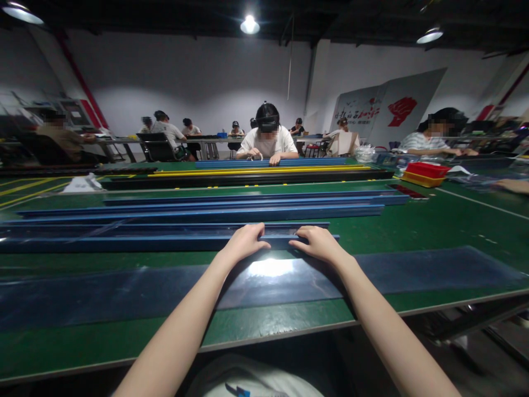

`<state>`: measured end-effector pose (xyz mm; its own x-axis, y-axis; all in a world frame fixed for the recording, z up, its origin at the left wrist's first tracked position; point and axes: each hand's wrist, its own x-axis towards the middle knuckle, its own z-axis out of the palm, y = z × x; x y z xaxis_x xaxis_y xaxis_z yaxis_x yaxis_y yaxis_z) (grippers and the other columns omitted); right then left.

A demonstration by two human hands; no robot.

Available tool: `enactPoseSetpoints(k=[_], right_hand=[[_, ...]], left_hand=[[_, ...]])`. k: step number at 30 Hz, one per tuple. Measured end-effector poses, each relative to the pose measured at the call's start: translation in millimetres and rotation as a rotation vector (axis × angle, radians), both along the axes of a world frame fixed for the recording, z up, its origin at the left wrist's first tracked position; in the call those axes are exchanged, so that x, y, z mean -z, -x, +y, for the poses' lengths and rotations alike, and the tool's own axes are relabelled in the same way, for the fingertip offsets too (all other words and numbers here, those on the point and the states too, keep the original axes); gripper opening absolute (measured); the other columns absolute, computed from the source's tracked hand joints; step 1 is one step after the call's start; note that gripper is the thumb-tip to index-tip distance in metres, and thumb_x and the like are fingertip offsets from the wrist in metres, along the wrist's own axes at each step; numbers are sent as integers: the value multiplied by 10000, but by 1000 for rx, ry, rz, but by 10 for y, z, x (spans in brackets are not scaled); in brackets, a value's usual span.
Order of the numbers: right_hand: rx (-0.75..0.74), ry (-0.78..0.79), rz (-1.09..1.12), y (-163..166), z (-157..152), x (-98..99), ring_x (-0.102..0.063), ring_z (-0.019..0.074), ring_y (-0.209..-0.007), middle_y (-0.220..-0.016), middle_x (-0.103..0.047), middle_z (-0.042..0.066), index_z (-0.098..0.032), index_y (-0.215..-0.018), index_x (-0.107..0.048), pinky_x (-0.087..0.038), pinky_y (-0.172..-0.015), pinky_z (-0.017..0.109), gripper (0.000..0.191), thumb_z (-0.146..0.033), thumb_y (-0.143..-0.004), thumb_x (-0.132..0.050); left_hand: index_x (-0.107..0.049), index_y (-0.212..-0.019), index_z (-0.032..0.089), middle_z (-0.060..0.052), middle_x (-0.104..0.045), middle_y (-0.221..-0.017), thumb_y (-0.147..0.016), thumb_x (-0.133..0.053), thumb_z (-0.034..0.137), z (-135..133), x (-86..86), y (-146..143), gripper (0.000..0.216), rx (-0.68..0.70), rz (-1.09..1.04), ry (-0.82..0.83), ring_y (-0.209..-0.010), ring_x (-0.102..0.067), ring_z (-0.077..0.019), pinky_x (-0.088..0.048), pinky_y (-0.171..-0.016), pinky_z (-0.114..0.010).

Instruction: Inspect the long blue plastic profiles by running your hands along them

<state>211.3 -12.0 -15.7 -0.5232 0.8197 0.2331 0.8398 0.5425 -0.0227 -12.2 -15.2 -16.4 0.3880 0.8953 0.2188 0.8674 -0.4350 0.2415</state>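
My left hand (244, 241) and my right hand (317, 242) rest side by side on the near edge of a long blue rail (124, 238) that lies across the green table (413, 226). The fingers of both hands curl over the rail's front lip, gripping it. A shiny dark plastic sheet (124, 292) lies flat on the table under my forearms, with a lamp glare between my hands. More long blue rails (206, 209) lie parallel just behind the one I hold.
Black and yellow rails (256, 175) lie farther back, where a seated person (268, 142) works facing me. A red and yellow tray (425, 173) sits at the right. Other people sit at tables along the back and both sides.
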Motion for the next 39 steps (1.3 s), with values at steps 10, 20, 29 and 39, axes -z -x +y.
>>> enactPoseSetpoints(k=[10, 20, 29, 39], right_hand=[[-12, -24, 11, -1, 0, 29, -573, 190, -908, -937, -652, 65, -188, -870, -643, -372, -667, 241, 343, -448, -846, -421], [-93, -43, 81, 33, -3, 73, -553, 191, -961, -1017, -635, 87, -170, -1013, -619, -392, -786, 265, 321, -387, -830, -469], [-112, -67, 29, 125, -16, 55, -548, 186, -947, -991, -640, 93, -158, -977, -620, -375, -787, 264, 309, -381, -857, -443], [-42, -34, -28, 157, -30, 47, -571, 177, -857, -913, -642, 81, -178, -921, -604, -365, -695, 250, 299, -400, -871, -410]], left_hand=[[-486, -832, 217, -7, -626, -813, -747, -579, 397, -34, -16, -23, 220, 18, 93, -27, -774, -591, -186, -377, -605, -237], [-501, -918, 215, -25, -648, -963, -775, -561, 374, -58, -24, -24, 222, 49, 107, -20, -893, -599, -200, -427, -695, -259], [-520, -1017, 208, -24, -629, -1086, -764, -584, 332, -56, -17, -24, 288, 72, 34, -13, -972, -585, -188, -445, -778, -274], [-490, -931, 212, -35, -648, -969, -779, -550, 378, -51, -11, -26, 233, 46, 115, -28, -882, -607, -210, -443, -702, -274]])
